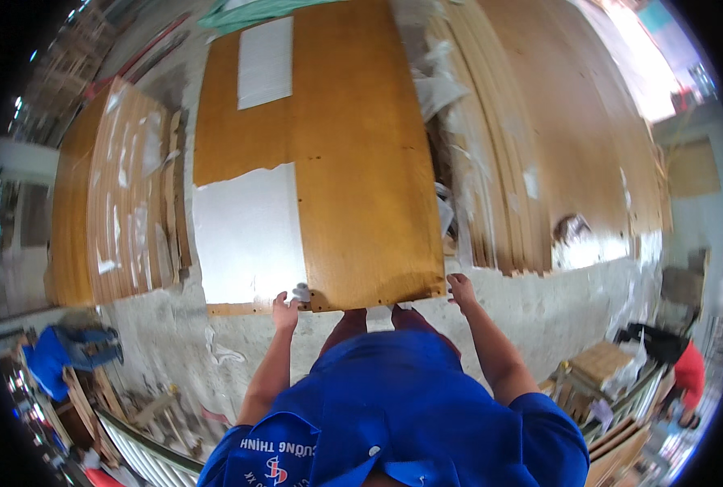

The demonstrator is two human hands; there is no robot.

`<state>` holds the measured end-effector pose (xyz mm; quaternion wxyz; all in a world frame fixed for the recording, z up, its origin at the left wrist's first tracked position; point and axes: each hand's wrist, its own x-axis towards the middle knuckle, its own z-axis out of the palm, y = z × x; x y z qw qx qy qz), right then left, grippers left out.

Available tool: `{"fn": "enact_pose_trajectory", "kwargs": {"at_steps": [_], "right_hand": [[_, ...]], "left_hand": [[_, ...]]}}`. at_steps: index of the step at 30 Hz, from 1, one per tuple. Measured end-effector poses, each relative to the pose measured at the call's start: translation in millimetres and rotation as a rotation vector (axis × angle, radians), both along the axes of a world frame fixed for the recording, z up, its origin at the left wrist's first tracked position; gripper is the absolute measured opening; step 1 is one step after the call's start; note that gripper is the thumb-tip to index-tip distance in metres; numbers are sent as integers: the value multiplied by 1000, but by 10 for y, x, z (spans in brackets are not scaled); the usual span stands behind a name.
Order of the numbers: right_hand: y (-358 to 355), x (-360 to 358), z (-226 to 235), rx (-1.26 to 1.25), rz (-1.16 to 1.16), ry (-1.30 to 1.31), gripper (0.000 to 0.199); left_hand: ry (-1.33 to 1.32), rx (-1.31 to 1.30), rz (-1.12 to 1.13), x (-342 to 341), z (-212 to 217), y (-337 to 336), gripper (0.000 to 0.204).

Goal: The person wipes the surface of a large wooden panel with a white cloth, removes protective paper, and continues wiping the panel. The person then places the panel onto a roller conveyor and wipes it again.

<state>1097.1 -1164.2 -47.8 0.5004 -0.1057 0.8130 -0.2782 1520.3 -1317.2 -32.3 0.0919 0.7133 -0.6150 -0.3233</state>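
Note:
A large brown wooden panel (361, 178) lies in front of me, its near edge close to my legs. Two white sheets cover parts of its left side: a ragged-edged near sheet (248, 235) and a smaller far sheet (266, 65). My left hand (285, 312) is at the panel's near edge, fingers apart, beside a small grey object (301, 292) too unclear to name. By the near right corner, my right hand (460, 290) has its fingers spread and slightly bent, holding nothing visible. Whether either hand touches the panel is hard to tell.
Stacks of wooden boards stand on both sides, a left stack (130, 195) and a wider right stack (556, 154). Crumpled plastic (438, 93) hangs in the right gap. Behind me are a person in blue (49, 361), a person in red (688, 373) and railings (146, 446).

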Motion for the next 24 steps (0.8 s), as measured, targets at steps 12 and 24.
{"fn": "enact_pose_trajectory", "kwargs": {"at_steps": [12,24], "right_hand": [[-219,-102,-386,372,81,-100,71],[-186,-257,-422,255,103,-360,76]], "left_hand": [[28,305,93,-418,-584,224,52],[-180,346,413,-846,-424,281,69]]}}
